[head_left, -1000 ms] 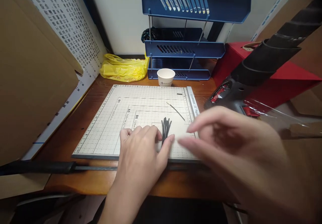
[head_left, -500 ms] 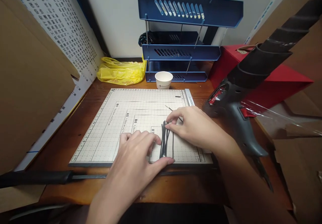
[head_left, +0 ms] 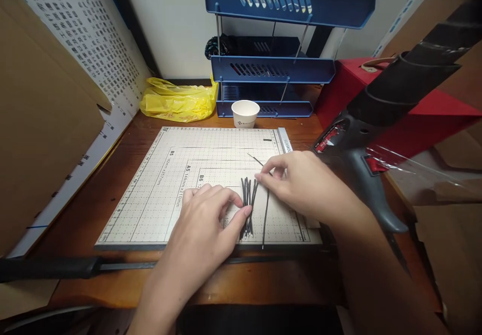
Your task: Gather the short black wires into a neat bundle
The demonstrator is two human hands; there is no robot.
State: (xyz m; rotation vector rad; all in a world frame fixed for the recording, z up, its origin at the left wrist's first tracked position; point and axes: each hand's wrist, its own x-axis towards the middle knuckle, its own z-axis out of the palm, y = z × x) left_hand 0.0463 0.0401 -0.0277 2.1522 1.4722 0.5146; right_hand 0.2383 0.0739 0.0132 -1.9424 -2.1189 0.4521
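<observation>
Several short black wires [head_left: 246,199] with bare tips lie in a loose bundle on the gridded cutting board [head_left: 150,194]. My left hand [head_left: 211,219] rests at their left side, thumb and index finger closed on the bundle. My right hand [head_left: 301,179] is at the upper right of the bundle, its thumb and index fingertip together near the top end of the rightmost wire. One separate wire [head_left: 265,219] lies to the right, partly under my right hand. Another stripped wire end [head_left: 256,158] sticks out above my right fingers.
A white paper cup [head_left: 245,116] stands behind the board, before a blue tiered rack [head_left: 271,69]. A yellow bag [head_left: 176,101] is at back left. A heat gun [head_left: 354,149] and red box [head_left: 425,119] are at right. The cutter's black handle [head_left: 52,266] lies front left.
My left thumb has moved up onto the wires from the board's front edge. My right hand has shifted slightly right. The wires' tops have fanned out, and the separate wire now slants.
</observation>
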